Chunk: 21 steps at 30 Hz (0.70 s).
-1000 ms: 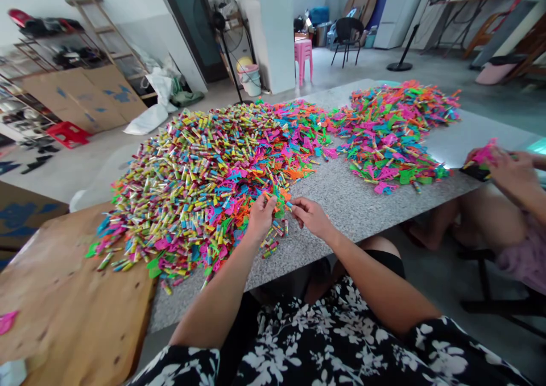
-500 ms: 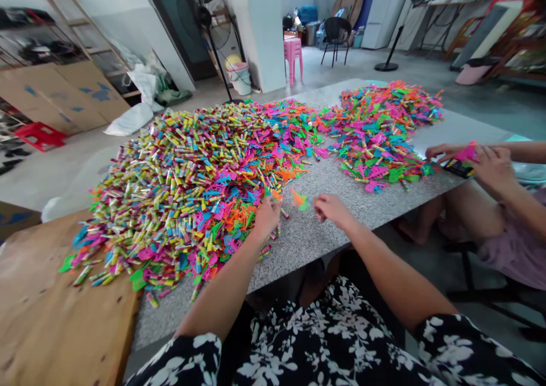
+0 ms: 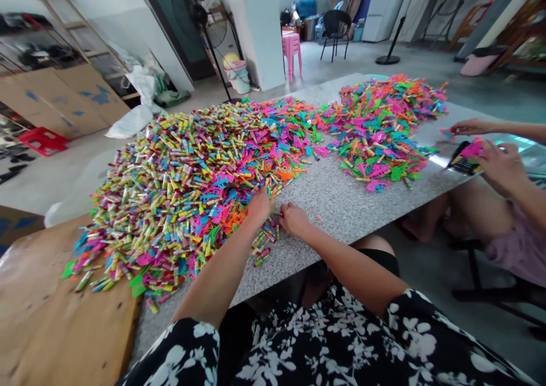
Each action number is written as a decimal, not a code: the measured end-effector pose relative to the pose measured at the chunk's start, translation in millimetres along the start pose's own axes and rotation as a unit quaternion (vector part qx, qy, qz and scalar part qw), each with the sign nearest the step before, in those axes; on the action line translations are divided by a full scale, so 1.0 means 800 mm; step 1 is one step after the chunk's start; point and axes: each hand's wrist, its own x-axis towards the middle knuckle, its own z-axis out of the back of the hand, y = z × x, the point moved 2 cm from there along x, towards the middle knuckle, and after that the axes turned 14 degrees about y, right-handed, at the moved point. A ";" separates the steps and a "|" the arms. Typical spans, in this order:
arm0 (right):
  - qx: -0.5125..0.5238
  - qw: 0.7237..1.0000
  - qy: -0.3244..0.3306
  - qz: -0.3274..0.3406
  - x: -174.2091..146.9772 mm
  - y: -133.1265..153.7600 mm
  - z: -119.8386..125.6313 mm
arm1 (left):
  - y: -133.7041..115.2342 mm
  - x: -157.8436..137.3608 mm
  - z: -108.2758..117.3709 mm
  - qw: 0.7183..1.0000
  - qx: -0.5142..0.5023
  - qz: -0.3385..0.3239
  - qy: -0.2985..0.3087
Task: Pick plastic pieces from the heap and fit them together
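Observation:
On the speckled stone table (image 3: 336,198), my left hand (image 3: 259,206) is at the right edge of a big pile of small printed tubes (image 3: 179,164), by loose orange plastic pieces (image 3: 235,214). Its fingers are bent together, their tips partly hidden, and what they hold is too small to make out. Just right of it, my right hand (image 3: 294,220) is closed in a pinch, its tips close to my left hand. Whatever is in that pinch cannot be made out. Several loose tubes (image 3: 263,244) lie below my hands.
A second pile of bright plastic pieces (image 3: 379,130) lies further right. Beyond it, a co-worker's hands (image 3: 499,161) handle a pink piece (image 3: 472,147) over a dark object. A wooden board (image 3: 63,312) adjoins the table at left. A standing fan (image 3: 205,16) is behind.
My right hand has moved left, close to my left hand, which has shifted slightly up and left. The orange and green piece between them no longer shows there. One co-worker's hand has moved right and up.

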 end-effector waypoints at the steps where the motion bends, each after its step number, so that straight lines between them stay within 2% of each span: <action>1: -0.006 1.000 0.001 -0.003 0.002 0.001 -0.001 | 0.007 -0.002 0.006 0.999 -0.044 0.000 -0.009; 3: 0.007 1.000 0.008 -0.008 0.003 -0.005 0.003 | 0.022 -0.009 0.018 0.984 -0.179 -0.006 -0.014; 4: 0.020 1.000 0.014 -0.010 0.003 -0.010 0.006 | 0.028 -0.014 0.023 0.963 -0.268 -0.016 -0.005; 7: 0.040 0.999 0.029 -0.015 -0.001 -0.027 0.011 | 0.040 -0.035 0.029 0.854 -0.515 -0.048 0.060; 9: 0.019 0.999 0.032 -0.017 -0.006 -0.031 0.011 | 0.041 -0.051 0.029 0.801 -0.587 -0.043 0.112; 10: 0.002 0.999 0.032 -0.017 -0.008 -0.031 0.010 | 0.040 -0.059 0.028 0.791 -0.597 -0.034 0.131; 13: -0.014 1.000 0.027 -0.006 -0.012 -0.022 0.008 | 0.033 -0.075 0.025 0.785 -0.601 -0.014 0.151; 16: 0.109 0.994 0.005 -0.002 -0.012 -0.014 0.011 | 0.029 -0.084 0.025 0.770 -0.623 -0.002 0.137; 18: 0.277 0.961 -0.009 0.006 -0.013 -0.011 0.014 | 0.028 -0.088 0.025 0.756 -0.643 -0.001 0.125; 19: 0.369 0.929 -0.015 0.020 -0.014 -0.010 0.016 | 0.027 -0.090 0.025 0.751 -0.650 -0.006 0.118; 21: 0.526 0.848 -0.023 0.068 -0.018 -0.004 0.021 | 0.026 -0.094 0.025 0.744 -0.659 -0.025 0.110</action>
